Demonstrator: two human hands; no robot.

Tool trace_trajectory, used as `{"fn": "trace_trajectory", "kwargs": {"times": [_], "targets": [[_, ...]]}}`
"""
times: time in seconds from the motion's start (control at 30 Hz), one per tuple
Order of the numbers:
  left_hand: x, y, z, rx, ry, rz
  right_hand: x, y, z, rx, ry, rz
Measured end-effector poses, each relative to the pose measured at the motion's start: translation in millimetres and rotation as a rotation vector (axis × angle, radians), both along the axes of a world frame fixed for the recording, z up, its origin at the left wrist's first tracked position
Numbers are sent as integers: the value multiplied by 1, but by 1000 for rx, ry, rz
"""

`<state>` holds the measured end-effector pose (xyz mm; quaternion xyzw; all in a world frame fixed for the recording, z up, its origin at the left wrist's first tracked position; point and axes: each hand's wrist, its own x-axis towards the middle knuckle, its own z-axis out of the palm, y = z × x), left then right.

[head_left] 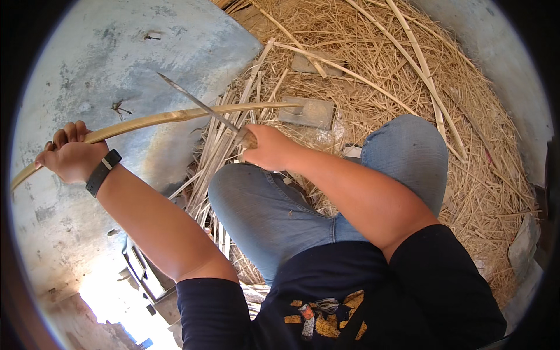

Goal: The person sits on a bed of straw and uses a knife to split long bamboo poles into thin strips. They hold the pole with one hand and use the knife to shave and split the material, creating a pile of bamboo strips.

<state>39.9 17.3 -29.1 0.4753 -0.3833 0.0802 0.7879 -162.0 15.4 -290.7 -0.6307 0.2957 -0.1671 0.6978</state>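
My left hand (73, 153), with a dark watch (104, 172) on its wrist, is closed round a long, pale bamboo strip (169, 116). The strip bows slightly and runs from the left rim past my hand toward the middle. Its far end lies over a flat grey block (318, 114) on the floor. In my right hand (267, 147) is the handle of a long knife (195, 99), fingers wrapped round it. The narrow blade points up and left and crosses the bamboo strip; whether its edge touches cannot be told.
Straw-like shavings (391, 64) cover the floor ahead and to the right, with long split strips (423, 76) lying on top. More pale strips (219, 134) are heaped beside my left knee (245, 198). A worn blue-grey wall (116, 52) stands at the left, another (490, 52) at the right.
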Motion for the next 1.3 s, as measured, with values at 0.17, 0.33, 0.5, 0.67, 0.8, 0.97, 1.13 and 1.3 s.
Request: {"fn": "trace_trajectory", "kwargs": {"times": [0.17, 0.33, 0.5, 0.67, 0.8, 0.97, 1.13, 1.3], "targets": [[-11, -5, 1, 6, 35, 16, -4, -22, -53, 285, 335, -163], [-5, 0, 2, 8, 33, 11, 2, -9, -41, 42, 170, -182], [-8, -4, 2, -3, 8, -33, 8, -4, -14, -206, 19, -120], [-17, -6, 2, -2, 36, -3, 2, -18, -30, 75, 182, -159], [-13, 1, 4, 4, 69, 2, 2, -10, -19, 77, 54, -113], [-8, 0, 0, 1, 28, -89, 15, -1, -20, -205, -178, -142], [-8, 3, 2, -36, 48, -373, -12, -33, -50, 395, 75, -104], [28, 20, 4, -11, 74, -698, -21, -34, 21, 282, -39, 93]]}}
